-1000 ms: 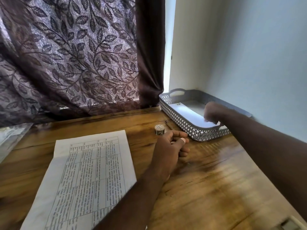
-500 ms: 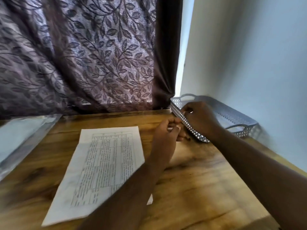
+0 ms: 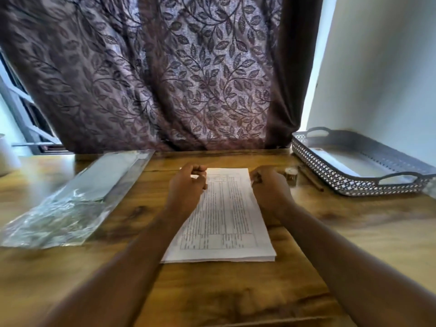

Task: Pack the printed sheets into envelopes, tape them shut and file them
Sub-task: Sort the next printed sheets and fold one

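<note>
A stack of printed sheets (image 3: 224, 218) lies flat on the wooden table (image 3: 212, 291) in front of me. My left hand (image 3: 186, 187) is at the stack's top left corner, thumb and fingers pinched together on the paper. My right hand (image 3: 271, 187) sits at the top right corner with its fingers curled against the sheet's edge; whether it grips the paper I cannot tell. A small tape roll (image 3: 290, 176) stands just right of my right hand. A white envelope (image 3: 339, 161) lies inside the grey perforated tray (image 3: 349, 186) at the right.
A clear plastic pack of envelopes (image 3: 77, 197) lies on the table's left side. A thin brown stick (image 3: 310, 180) rests between the tape roll and the tray. A patterned curtain (image 3: 165, 79) hangs behind the table, a pale wall stands at right, and a white object (image 3: 7, 156) sits far left.
My right hand left the tray and came back to the sheets' top right corner. My left hand moved to the top left corner. The view swung left.
</note>
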`<state>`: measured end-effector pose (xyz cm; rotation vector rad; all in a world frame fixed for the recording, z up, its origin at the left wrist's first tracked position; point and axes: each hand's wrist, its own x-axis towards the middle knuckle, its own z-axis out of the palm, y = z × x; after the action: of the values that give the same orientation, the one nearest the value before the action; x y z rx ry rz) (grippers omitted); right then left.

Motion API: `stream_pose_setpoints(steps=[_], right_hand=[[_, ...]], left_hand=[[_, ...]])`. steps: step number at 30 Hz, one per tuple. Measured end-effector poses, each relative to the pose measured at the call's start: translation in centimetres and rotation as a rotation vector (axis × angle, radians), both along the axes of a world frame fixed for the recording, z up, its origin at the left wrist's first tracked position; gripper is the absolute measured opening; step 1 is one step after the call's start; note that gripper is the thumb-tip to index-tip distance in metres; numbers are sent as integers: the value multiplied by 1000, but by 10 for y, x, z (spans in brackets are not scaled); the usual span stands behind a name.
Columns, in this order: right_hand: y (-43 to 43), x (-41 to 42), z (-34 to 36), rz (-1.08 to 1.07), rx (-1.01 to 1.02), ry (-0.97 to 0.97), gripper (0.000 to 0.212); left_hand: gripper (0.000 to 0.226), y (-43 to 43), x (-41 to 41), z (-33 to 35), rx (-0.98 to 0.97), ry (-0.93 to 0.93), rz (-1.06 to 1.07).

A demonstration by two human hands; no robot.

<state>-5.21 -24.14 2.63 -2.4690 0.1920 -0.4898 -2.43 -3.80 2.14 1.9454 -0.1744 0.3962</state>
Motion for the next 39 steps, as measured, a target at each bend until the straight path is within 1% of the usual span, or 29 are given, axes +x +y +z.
stream_pose_setpoints(steps=[1,3,4,7,8,10,12,18,20,23,24,25,27,30,32,34,36,39], right_hand=[[0,3,-2,-9,-36,20,17],[1,10,-5,-33,-91,41,29],[1,14,-8,-40,-131,54,32],[3,19,-10,-98,-222,93,19],[4,22,-11,-116,-250,108,22],[5,29,-13,-122,-279,149,31],[5,35,-14,-100,-253,155,31],[3,42,-15,-69,-111,106,17],[0,44,-15,-71,-67,96,11],[-5,47,-16,-58,6,68,14],[-6,48,-16,-40,54,52,14],[-7,49,-16,-12,122,39,12],[-9,49,-14,55,316,-16,7],[-11,41,-3,155,692,-100,8],[-13,35,3,206,852,-108,7],[-16,32,5,219,904,-88,9],[-17,31,5,209,934,-66,12],[-20,30,6,221,997,-32,14]], left_hand=[[15,11,4,-3,111,-26,50],[17,31,14,-6,319,-27,142],[21,40,21,-8,404,11,180],[46,52,30,-14,565,150,216],[51,53,31,-16,601,157,210],[51,54,31,-18,633,168,186],[49,54,30,-19,622,158,172],[50,52,31,-19,634,136,124],[53,51,33,-20,611,122,122],[64,55,40,-23,553,136,137],[63,56,42,-23,523,144,134],[53,57,43,-23,480,133,133],[13,57,47,-21,393,74,168],[13,56,45,-15,261,-3,144],[8,55,39,-8,75,40,52],[12,54,35,-6,-115,102,-66],[16,51,30,-3,-190,122,-145],[15,52,23,2,-296,140,-190]])
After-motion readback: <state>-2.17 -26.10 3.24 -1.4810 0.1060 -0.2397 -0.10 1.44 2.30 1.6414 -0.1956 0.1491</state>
